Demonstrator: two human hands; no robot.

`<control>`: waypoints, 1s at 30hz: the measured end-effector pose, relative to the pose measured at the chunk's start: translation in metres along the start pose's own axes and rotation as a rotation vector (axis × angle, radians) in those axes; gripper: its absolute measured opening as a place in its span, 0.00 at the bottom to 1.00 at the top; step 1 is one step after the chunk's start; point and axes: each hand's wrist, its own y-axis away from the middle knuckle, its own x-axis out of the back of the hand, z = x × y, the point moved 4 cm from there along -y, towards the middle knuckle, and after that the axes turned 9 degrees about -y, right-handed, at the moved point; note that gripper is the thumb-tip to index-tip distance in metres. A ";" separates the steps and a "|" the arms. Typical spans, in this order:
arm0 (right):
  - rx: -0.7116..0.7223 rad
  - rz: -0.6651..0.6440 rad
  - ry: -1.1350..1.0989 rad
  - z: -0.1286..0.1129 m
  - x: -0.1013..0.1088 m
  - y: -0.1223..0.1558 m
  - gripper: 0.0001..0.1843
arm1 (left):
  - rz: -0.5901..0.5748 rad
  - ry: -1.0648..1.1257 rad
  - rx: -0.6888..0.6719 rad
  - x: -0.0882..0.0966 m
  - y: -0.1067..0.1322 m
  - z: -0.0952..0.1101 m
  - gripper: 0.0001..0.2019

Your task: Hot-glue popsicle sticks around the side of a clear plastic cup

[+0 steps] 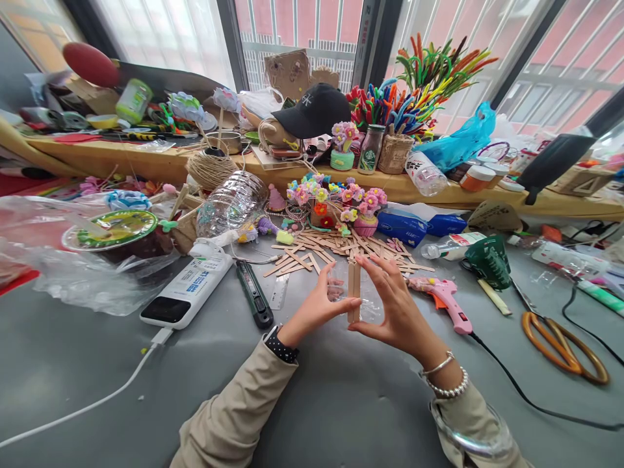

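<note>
Btwn L hand (319, 305), R hand (396, 309), 2 sticks (354, 289)

Left hand (319, 305) and right hand (394, 305) pinch upright wooden sticks (354, 289) over the grey table (341, 403)

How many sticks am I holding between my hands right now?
2 sticks, upright and side by side, pinched between the left hand and right hand, one nearer each. Another could hide behind them.
</note>
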 end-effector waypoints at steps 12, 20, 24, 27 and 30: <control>0.012 0.003 -0.006 0.000 -0.001 0.000 0.50 | 0.010 0.046 -0.010 -0.001 0.002 0.002 0.47; 0.017 0.019 -0.030 0.000 -0.003 0.000 0.50 | 0.019 0.026 -0.001 -0.001 0.001 0.001 0.48; 0.021 0.023 -0.033 0.001 -0.003 0.000 0.49 | 0.008 0.024 0.000 -0.002 0.001 0.003 0.49; 0.019 0.026 -0.030 0.000 -0.003 0.000 0.49 | 0.006 0.028 0.006 -0.002 0.001 0.005 0.49; 0.021 0.023 -0.032 0.000 -0.003 0.000 0.49 | 0.004 0.027 0.011 -0.002 0.002 0.007 0.49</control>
